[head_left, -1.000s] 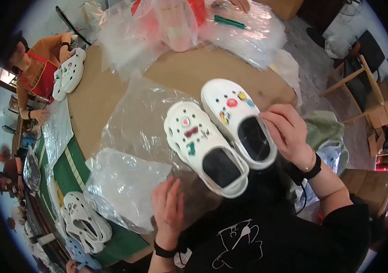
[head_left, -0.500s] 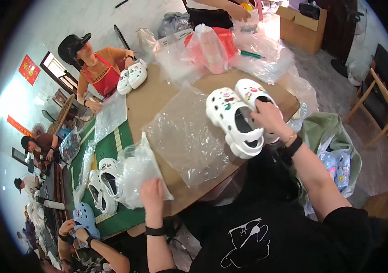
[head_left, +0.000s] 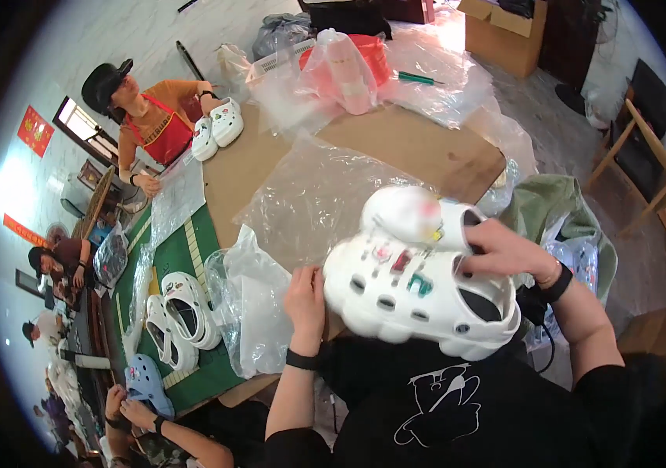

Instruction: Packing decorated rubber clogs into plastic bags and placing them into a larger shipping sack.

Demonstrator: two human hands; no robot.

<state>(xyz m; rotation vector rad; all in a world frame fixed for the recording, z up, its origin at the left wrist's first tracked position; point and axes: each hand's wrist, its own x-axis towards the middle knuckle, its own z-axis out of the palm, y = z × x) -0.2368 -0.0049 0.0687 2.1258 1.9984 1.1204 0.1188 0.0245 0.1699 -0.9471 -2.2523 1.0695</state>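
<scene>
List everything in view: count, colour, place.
Table: one, brown, centre
Mat: one, green, table's left
Held clogs: two, white, before the person
Mat clogs: two, white, left
Far clogs: two, white, upper left
Blue clog: one visible, light blue, lower left
Clear bags: several, colourless, across table
Slim tool: one, green, far end
Bottle-shaped thing: one, pink, far end
Sack: one, green, right
Chair: one, black and wood, far right
Open box: one, brown, upper right
Wall hangings: two, red, left
Co-workers: several, varied clothes, left
Left hand: one, bare, beside held clogs
Right hand: one, bare, at held clogs' openings
</scene>
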